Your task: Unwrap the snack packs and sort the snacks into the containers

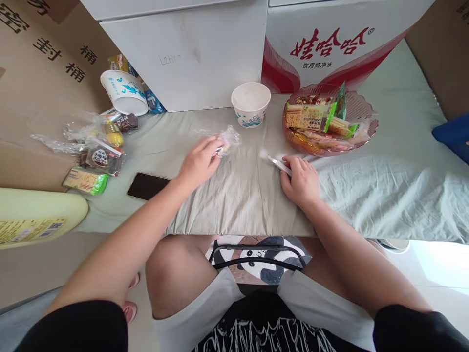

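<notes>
Left hand (200,164) closed on a clear wrapper (227,139), paper bowl (251,103) just beyond. Right hand (301,180) gripping a thin white tool (279,165), perhaps scissors; snack dish (366,128) near, above the fingers.

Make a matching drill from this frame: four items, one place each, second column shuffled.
Items:
1. black phone
2. upright paper bowl
3. clear wrapper
4. tipped paper bowl

Places:
A. at the left hand fingertips
B. far left, lying on its side by the snack packets
C. on the cloth left of the left forearm
D. just left of the pink snack dish

Pairs: 1-C, 2-D, 3-A, 4-B
</notes>
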Demonstrator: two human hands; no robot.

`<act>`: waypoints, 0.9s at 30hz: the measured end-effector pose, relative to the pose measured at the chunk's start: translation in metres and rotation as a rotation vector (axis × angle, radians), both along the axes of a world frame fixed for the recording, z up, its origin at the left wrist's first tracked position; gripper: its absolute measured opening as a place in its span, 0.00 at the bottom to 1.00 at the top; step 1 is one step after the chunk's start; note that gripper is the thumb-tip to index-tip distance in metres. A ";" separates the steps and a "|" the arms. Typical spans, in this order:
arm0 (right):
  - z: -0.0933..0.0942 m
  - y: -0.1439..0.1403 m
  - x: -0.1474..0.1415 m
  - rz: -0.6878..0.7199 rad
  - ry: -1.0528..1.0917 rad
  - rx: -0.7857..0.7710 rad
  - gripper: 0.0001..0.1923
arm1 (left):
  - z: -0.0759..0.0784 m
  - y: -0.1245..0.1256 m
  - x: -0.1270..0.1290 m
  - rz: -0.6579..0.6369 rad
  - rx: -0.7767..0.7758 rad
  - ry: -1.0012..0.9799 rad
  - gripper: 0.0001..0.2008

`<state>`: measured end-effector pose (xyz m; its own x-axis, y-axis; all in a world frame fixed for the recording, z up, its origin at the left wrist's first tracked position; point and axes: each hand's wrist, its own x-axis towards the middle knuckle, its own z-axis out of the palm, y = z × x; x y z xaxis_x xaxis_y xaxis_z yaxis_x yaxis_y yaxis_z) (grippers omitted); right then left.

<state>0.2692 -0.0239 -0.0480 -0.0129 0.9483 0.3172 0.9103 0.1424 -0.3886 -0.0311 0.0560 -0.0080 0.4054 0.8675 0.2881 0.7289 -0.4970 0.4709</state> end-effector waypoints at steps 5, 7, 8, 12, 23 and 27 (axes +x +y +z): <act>0.002 0.001 0.001 -0.046 0.147 0.058 0.20 | -0.001 -0.048 0.067 -0.027 -0.055 -0.218 0.09; 0.004 0.001 0.001 -0.038 0.167 0.094 0.20 | -0.005 -0.062 0.080 0.029 -0.066 -0.356 0.10; 0.005 0.000 0.001 -0.026 0.176 0.108 0.19 | -0.007 -0.067 0.083 0.056 -0.083 -0.422 0.10; 0.007 -0.003 0.000 0.037 0.217 0.114 0.18 | -0.023 -0.063 0.072 0.220 -0.087 -0.565 0.14; 0.026 -0.010 -0.012 0.256 0.339 -0.014 0.23 | -0.024 -0.041 0.063 0.044 -0.452 -0.629 0.19; 0.024 -0.008 -0.022 0.429 0.443 -0.062 0.27 | -0.020 -0.054 0.066 -0.038 -0.441 -0.650 0.24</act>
